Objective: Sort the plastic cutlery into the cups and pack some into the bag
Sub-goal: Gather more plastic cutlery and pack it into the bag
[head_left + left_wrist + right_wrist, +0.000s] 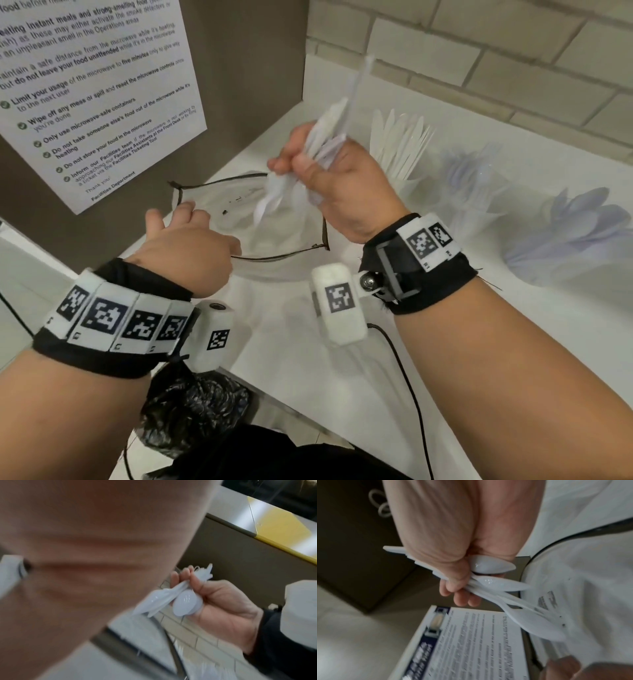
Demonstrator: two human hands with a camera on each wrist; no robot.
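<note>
My right hand [322,181] grips a bundle of white plastic cutlery [329,137] in its fist, above the mouth of a white bag [274,233] with a dark rim. Spoon bowls [496,584] stick out below the fist and point down at the bag [582,561]; handles fan out above. The left wrist view shows the same bundle [171,600] in the right hand [214,601]. My left hand [185,240] is at the bag's left rim with its fingers curled over the edge. Three clear cups stand at the right: knives [400,150], forks [472,192], spoons [575,236].
A brown wall panel with a printed notice [96,96] rises just left of the bag. A brick wall [479,51] backs the white counter [308,359]. A black cable [404,377] crosses the counter near me, and a crumpled black plastic bag [191,411] hangs below my left wrist.
</note>
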